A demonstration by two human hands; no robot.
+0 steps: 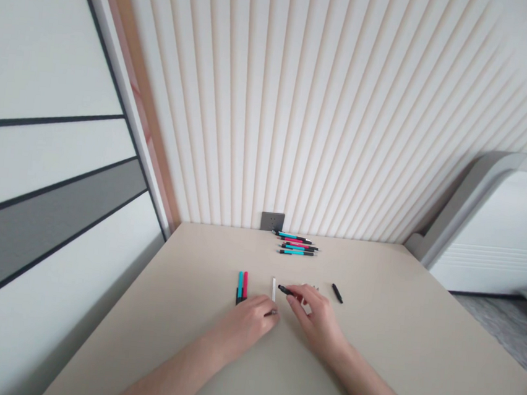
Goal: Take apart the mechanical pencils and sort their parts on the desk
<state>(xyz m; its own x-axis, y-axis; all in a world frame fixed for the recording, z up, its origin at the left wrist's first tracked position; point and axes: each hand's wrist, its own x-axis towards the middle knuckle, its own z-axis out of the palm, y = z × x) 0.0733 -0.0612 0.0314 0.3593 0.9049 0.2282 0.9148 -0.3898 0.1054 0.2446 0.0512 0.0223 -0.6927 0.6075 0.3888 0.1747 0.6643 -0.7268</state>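
My left hand (pixel 252 320) is closed on a small dark pen part (pixel 271 312) with a metallic-looking tip; most of it is hidden by the fingers. Between finger and thumb, my right hand (pixel 318 317) pinches a short black pen part (pixel 284 289). A thin whitish tube (pixel 274 288) lies on the table between the hands. Just beyond my left hand are a cyan pen barrel (pixel 240 281) and a pink pen barrel (pixel 245 281), side by side, with black parts at their near ends. Another black pen part (pixel 337 293) lies to the right of my right hand.
Several cyan and pink pens with black ends (pixel 296 247) lie together at the back of the beige table (pixel 181 276). A dark wall socket (pixel 272 221) sits behind them on the ribbed wall. Small silvery bits (pixel 315 287) show behind my right hand.
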